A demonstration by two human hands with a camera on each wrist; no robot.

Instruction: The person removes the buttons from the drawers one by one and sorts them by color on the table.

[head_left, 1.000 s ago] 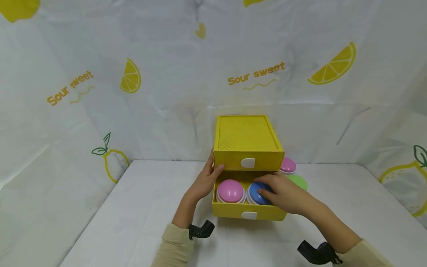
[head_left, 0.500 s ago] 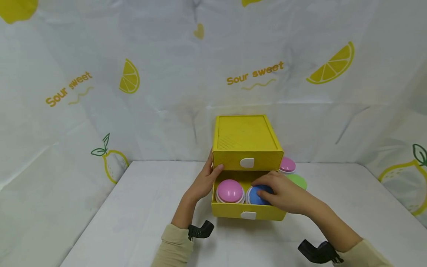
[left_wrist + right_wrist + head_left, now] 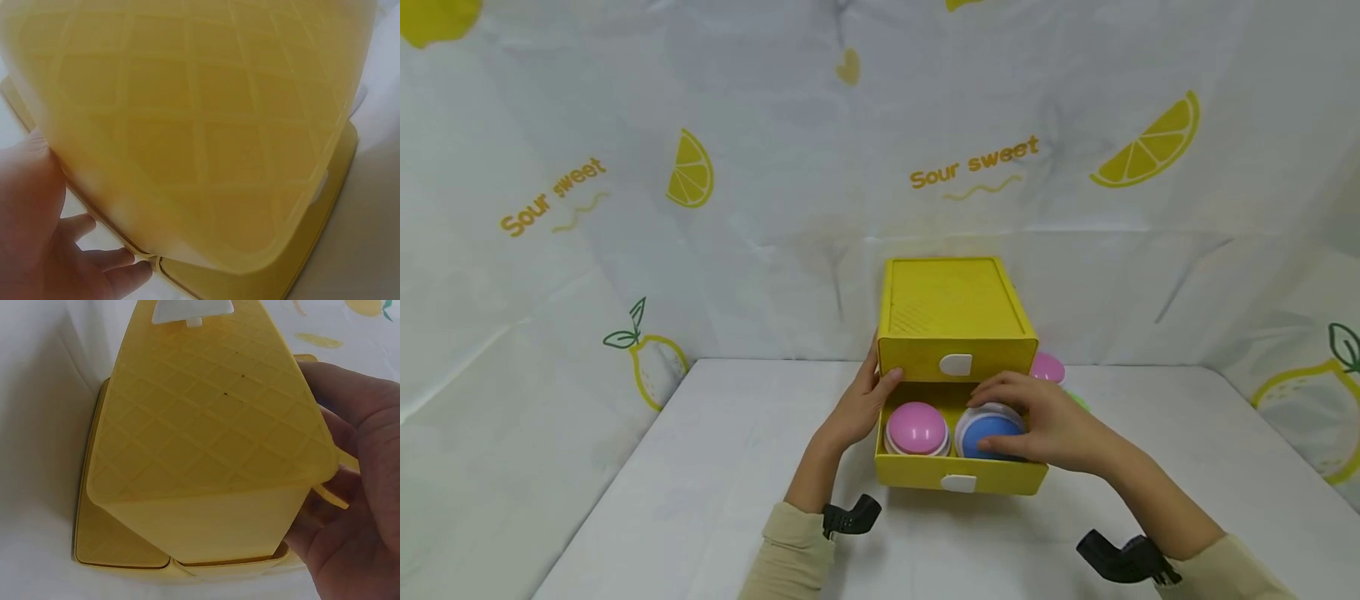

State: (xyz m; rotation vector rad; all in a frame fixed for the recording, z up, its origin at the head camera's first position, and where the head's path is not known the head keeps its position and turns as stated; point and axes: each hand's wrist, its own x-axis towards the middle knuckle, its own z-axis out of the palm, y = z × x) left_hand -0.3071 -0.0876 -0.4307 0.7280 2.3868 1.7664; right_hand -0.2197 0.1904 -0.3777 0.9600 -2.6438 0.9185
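A yellow two-drawer box (image 3: 955,296) stands on the table, its lower drawer (image 3: 917,473) pulled out. In that drawer sit a pink domed button (image 3: 917,428) and, to its right, a blue domed button (image 3: 987,428), both white-rimmed. My right hand (image 3: 1060,421) grips the blue button by its edges, thumb in front and fingers behind; the button is tilted forward. My left hand (image 3: 856,410) rests against the box's left side, thumb on the upper drawer's front, fingers lying along the side. In the right wrist view, the drawer front (image 3: 212,419) hides the button.
Behind the box's right side, another pink button (image 3: 1048,367) and a green round thing (image 3: 1079,402) show in part on the white table (image 3: 722,467). A lemon-printed white sheet (image 3: 775,275) hangs close behind the box.
My right hand has risen slightly and shifted right, tilting the blue button so its white rim shows at the back. My left hand has stayed in place.
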